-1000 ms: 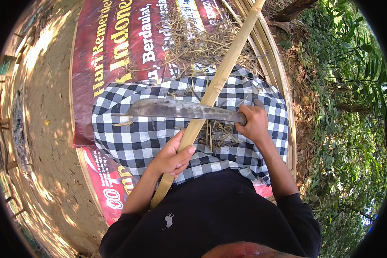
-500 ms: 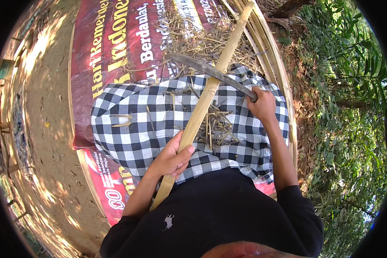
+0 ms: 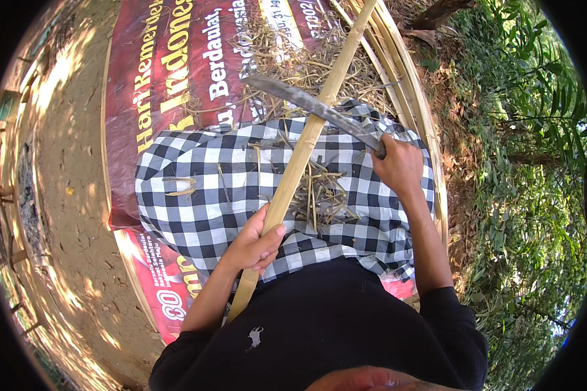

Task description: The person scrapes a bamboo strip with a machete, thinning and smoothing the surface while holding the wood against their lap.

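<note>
A long pale bamboo strip (image 3: pixel 300 155) slants across my lap, its lower end by my dark shirt and its top at the upper edge of the view. My left hand (image 3: pixel 256 241) is closed around its lower part. In my right hand (image 3: pixel 398 164) is the handle of a machete (image 3: pixel 300 99), whose long, worn blade crosses the strip above its middle and points to the upper left. The blade appears to rest on the strip. Below both lies a black-and-white checkered cloth (image 3: pixel 209 163) over my legs, with bamboo shavings (image 3: pixel 319 195) scattered on it.
A red printed banner (image 3: pixel 130 117) covers the surface under me, with a heap of shavings (image 3: pixel 306 62) at its far side. More long bamboo strips (image 3: pixel 404 72) run along the right edge. Bare earth (image 3: pixel 78 215) lies to the left, green plants (image 3: pixel 528 98) to the right.
The bamboo strip and my left hand have shifted slightly left and down. The machete has moved a little left, and its blade now shows more of its flat side.
</note>
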### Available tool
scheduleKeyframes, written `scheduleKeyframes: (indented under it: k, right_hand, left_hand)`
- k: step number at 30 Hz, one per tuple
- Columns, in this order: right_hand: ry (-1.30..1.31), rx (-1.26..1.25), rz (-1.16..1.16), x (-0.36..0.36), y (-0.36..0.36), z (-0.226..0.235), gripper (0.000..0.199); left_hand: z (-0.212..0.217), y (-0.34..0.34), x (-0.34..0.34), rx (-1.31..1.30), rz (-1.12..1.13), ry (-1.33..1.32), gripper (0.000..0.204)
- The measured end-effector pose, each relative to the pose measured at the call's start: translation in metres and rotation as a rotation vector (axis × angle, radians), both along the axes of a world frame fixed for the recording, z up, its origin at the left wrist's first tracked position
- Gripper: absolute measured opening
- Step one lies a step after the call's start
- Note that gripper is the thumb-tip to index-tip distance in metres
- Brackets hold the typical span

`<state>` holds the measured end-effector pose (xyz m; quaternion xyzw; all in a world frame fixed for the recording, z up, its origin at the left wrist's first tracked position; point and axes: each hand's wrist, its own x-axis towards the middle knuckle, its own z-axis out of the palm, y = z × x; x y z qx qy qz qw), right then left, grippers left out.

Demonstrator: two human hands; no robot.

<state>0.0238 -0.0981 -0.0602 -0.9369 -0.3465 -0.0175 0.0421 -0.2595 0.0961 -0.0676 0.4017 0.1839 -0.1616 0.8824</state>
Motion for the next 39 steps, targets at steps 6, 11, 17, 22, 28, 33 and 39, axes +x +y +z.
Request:
scheduleKeyframes:
  k: [6,11,17,22,28,33,39]
  right_hand:
    - [-0.063,0.257,0.283,0.031,-0.034,-0.036,0.022]
    - [-0.058,-0.033,-0.132,0.03,-0.013,-0.009,0.02]
    - [-0.073,0.231,0.372,0.033,-0.037,-0.035,0.031]
    - [-0.026,0.149,-0.621,0.111,-0.047,-0.018,0.032]
    - [0.094,0.56,-0.407,0.055,-0.016,0.003,0.03]
    - [0.418,0.607,-0.047,-0.067,0.062,0.013,0.038]
    - [0.686,0.512,0.5,-0.186,0.124,0.026,0.042]
  left_hand:
    - [0.004,-0.007,-0.011,-0.065,-0.076,-0.02,0.045]
    - [-0.002,-0.008,-0.016,-0.092,-0.026,0.005,0.045]
    - [0.0,-0.015,-0.02,-0.114,-0.065,-0.035,0.051]
    - [0.005,-0.011,-0.025,-0.09,-0.046,-0.003,0.048]
    - [0.011,-0.003,-0.015,-0.011,0.166,-0.027,0.035]
    - [0.02,0.013,-0.049,0.131,0.37,-0.141,0.035]
    - [0.07,-0.009,-0.134,0.453,0.689,-0.074,0.041]
